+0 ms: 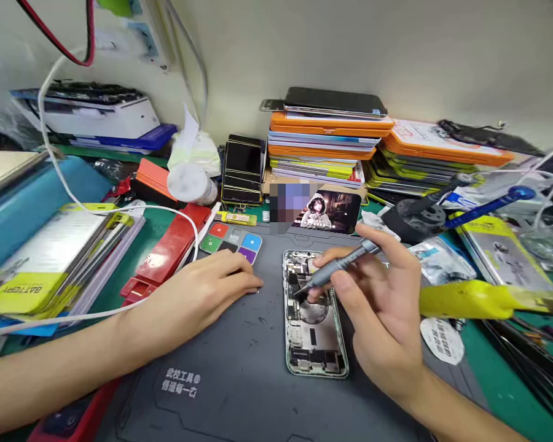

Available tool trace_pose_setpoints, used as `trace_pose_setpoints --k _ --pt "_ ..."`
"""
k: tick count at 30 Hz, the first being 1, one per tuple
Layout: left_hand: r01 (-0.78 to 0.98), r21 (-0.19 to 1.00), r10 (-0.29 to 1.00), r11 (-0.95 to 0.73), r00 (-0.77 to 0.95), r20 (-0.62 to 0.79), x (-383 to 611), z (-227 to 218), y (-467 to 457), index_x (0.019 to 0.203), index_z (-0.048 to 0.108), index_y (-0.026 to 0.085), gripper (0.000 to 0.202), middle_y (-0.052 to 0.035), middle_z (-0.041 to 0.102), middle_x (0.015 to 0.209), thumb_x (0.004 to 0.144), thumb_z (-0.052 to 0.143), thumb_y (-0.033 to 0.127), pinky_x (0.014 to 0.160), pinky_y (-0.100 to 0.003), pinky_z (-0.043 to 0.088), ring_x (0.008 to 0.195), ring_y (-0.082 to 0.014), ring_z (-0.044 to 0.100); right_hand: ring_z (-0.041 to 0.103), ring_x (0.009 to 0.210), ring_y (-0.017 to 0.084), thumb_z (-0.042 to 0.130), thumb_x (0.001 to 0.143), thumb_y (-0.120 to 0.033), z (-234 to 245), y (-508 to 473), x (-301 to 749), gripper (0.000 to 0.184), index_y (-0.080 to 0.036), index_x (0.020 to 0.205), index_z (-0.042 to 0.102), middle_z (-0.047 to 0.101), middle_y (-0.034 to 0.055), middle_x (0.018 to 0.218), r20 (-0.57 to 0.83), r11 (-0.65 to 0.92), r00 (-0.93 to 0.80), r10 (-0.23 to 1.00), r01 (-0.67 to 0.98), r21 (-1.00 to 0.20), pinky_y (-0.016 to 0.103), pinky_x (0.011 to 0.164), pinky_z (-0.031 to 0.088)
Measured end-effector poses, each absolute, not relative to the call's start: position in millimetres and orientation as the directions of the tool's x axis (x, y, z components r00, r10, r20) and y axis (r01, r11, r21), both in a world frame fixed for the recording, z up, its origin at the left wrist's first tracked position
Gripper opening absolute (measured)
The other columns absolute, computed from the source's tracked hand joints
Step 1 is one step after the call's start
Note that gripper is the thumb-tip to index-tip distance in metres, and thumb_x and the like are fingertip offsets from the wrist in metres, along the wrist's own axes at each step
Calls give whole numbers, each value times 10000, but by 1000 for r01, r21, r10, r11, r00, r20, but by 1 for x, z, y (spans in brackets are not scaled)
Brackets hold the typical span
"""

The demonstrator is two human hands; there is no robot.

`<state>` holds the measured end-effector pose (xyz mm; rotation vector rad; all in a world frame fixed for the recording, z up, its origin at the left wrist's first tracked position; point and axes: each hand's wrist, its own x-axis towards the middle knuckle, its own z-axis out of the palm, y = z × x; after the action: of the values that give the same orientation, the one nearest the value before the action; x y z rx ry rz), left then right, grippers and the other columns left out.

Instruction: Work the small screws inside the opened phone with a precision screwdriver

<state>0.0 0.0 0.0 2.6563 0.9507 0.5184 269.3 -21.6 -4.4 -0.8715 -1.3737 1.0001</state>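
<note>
An opened phone [314,362] lies on the grey mat, its inner boards and metal parts exposed. My right hand [387,301] grips a grey screwdriver [338,268], slanted so that its tip points down at the upper left of the phone's insides; whether the tip touches a screw is too small to tell. To the left of the phone, my left hand [216,279] rests on the mat with thumb and fingertips pressed together. Anything between those fingertips is too small to make out. Just beyond it sits a tray with coloured squares [233,240].
A lit phone [334,212] leans against stacked orange boxes [325,126] at the back. Battery packs [41,258] and a red tool [163,255] lie left. A white cable [96,207] crosses my left forearm. At right are a yellow bottle [465,299] and a black holder [412,221].
</note>
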Motion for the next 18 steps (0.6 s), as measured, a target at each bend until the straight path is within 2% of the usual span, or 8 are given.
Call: trace_pose_setpoints --k 7,12,18 --pt "553 374 655 -745 713 251 2 3 0 1257 728 180 308 -75 699 1164 1199 431 235 910 -339 540 1048 -222 692 732 775 161 585 1113 -188 0 -22 270 449 -433 1487 536 741 16 1123 352 351 -52 934 -25 -936 330 694 718" --pt "547 400 659 -735 714 236 3 3 0 1250 735 174 302 -75 691 1172 1198 449 253 968 -345 533 1075 -219 685 733 781 165 597 1103 -180 0 -23 271 467 -442 1485 545 740 17 1123 357 357 -55 932 -23 -934 325 677 723" --pt "552 390 660 -737 711 242 4 4 2 1218 758 168 326 -78 706 1150 1199 448 268 959 -344 533 1064 -222 694 750 841 186 600 1100 -181 -1 -22 272 470 -443 1486 548 750 22 1102 359 359 -58 931 -22 -933 319 663 727"
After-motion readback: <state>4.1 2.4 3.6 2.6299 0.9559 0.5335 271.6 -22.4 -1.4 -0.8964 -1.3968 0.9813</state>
